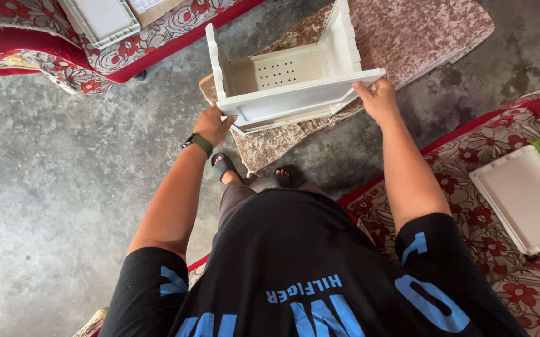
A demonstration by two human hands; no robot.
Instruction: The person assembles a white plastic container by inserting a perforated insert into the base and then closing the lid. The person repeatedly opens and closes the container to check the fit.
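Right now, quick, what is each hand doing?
Left hand: closed on the near left corner of the white plastic crate.
Right hand: closed on the crate's near right edge.

Both hands hold a white plastic drawer box (282, 81), tipped on its side with its open face toward the camera and a perforated panel showing inside. The left hand (212, 125), with a green-strapped watch (197, 143) on its wrist, grips the lower left corner; the right hand (377, 98) clasps the right end of the near edge. The box rests on a mottled brown cushion (407, 37) lying on the grey concrete floor (64, 187). A white tray (526, 196) lies on the floral sofa (501, 274) at right
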